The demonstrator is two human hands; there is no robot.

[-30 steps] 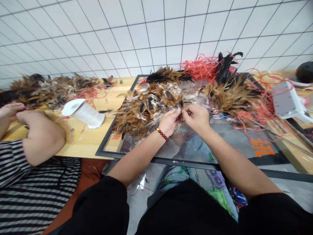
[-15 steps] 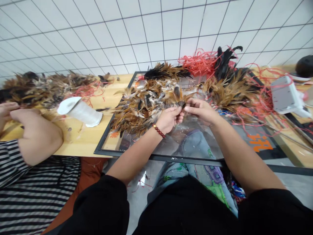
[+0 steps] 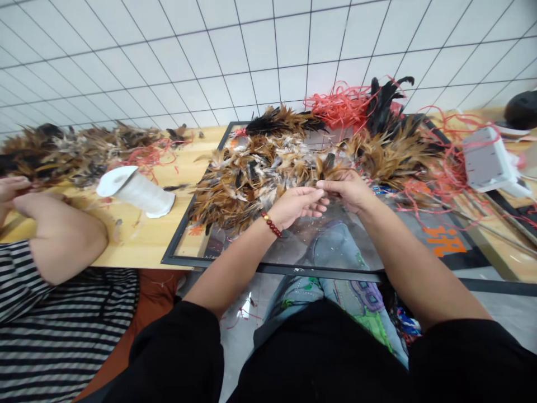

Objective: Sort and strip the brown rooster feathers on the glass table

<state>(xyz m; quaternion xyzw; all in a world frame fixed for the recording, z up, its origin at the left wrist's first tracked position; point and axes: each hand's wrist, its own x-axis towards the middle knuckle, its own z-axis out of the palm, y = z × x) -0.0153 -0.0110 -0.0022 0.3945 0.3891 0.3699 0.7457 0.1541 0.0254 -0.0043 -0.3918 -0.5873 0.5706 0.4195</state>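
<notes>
The wooden counter [image 3: 134,243] bears a black-framed panel [image 3: 277,254] strewn with brown feathers [image 3: 222,196]; at left, a white spool [image 3: 145,193].

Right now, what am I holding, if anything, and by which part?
Your left hand and right hand meet beside brown feathers; whether they pinch any, and where, is hidden.

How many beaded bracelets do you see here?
1: the dark red bracelet, around the wrist of the left hand. The wrists of the co-worker aren't fully in view, so another may be hidden.
</notes>
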